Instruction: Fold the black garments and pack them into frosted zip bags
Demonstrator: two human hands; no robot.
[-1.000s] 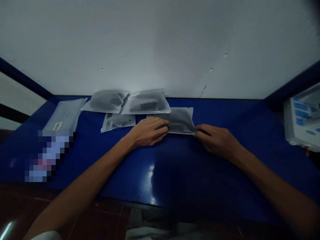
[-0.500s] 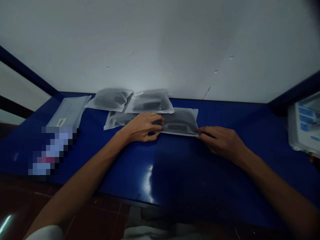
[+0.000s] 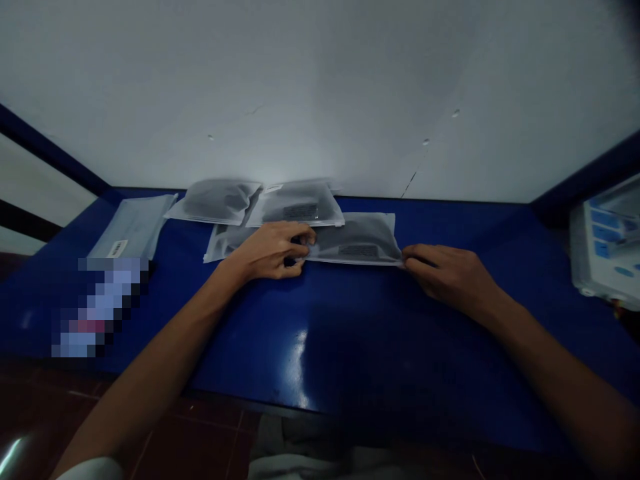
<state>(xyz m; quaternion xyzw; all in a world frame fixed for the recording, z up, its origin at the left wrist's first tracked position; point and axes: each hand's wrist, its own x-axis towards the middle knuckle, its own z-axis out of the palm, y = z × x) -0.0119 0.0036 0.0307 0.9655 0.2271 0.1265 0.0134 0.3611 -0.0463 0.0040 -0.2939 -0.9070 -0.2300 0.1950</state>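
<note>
While the left hand point(image 3: 267, 252) and right hand point(image 3: 450, 275) pinch shut on its ends, one dark-filled frosted zip bag point(image 3: 357, 241) lies flat; three more lie beside it.

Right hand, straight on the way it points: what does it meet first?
The frosted translucent plastic zip bag with a dark item inside. The fingertips of the right hand already seem to touch its right end, though depth is hard to judge.

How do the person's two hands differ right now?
The left hand is curled at the left end of the pouch, while the right hand lies flatter, its fingertips pinching the right end. The left hand overlaps a second pouch; the right hand has only blue tabletop beneath it. Both are bare and on the same pouch.
</note>
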